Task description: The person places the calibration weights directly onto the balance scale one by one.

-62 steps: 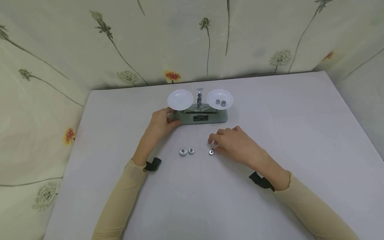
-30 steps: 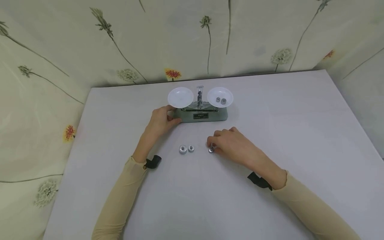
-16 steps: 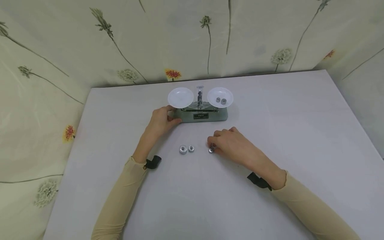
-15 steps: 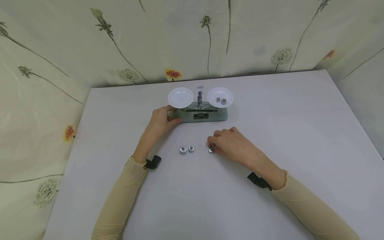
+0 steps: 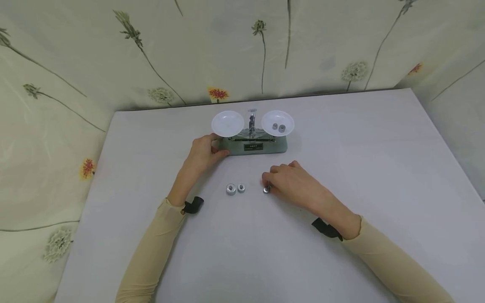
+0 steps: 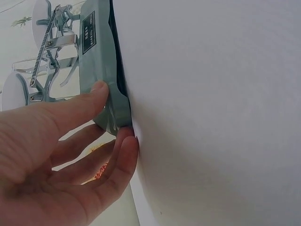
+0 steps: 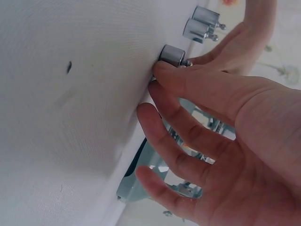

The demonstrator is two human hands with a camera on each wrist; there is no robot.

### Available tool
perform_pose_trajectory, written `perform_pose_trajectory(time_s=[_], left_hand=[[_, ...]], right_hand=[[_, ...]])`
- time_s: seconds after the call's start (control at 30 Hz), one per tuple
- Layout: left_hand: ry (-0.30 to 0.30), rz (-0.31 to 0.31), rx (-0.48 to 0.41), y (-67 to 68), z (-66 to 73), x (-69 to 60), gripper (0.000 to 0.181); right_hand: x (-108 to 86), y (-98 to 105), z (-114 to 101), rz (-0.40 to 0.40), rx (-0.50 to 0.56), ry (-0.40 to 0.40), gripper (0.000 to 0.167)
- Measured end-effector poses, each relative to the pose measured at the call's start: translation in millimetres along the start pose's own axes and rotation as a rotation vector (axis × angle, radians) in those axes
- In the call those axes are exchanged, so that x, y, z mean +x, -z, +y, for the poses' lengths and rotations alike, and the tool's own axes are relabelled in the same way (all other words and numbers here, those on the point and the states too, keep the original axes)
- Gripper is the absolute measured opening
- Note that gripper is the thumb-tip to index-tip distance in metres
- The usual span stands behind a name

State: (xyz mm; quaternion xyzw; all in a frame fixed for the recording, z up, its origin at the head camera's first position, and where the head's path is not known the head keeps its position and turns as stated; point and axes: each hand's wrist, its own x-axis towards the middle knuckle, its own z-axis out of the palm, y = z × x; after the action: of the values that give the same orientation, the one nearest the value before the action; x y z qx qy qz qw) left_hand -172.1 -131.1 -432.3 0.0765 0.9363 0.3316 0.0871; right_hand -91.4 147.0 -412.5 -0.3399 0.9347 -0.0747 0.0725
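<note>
At the left end of the balance scale's green base, my left hand grips with thumb in front and fingers round the end; the left wrist view shows thumb and fingertips on the base. My right hand pinches a small metal weight standing on the table. In the right wrist view the thumb of my right hand lies against this weight, and the far side of the grip is partly hidden. Two metal weights lie in the right pan.
Left of the pinched weight stand a larger weight and a smaller one, side by side on the white table. The scale's left pan holds nothing. A floral cloth hangs behind the table's back edge.
My right hand's fingers and thumb have drawn in round the small weight, which they stood beside in the earliest frame. My left hand has stayed at the scale.
</note>
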Motion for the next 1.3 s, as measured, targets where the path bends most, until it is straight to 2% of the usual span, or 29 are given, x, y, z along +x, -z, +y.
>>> perform_pose_trajectory(time_s=[0.6,1.3], left_hand=[[0.011,-0.008,-0.009,-0.6,1.1,-1.1,0.058],[0.017,-0.010,-0.015,0.1,1.4,-1.2,0.059]], right_hand=[[-1.6,1.4,-0.1,-0.002,-0.025,-0.021,0.010],[-3.5,8.4,3.3,0.036,-0.083,-0.050,0.007]])
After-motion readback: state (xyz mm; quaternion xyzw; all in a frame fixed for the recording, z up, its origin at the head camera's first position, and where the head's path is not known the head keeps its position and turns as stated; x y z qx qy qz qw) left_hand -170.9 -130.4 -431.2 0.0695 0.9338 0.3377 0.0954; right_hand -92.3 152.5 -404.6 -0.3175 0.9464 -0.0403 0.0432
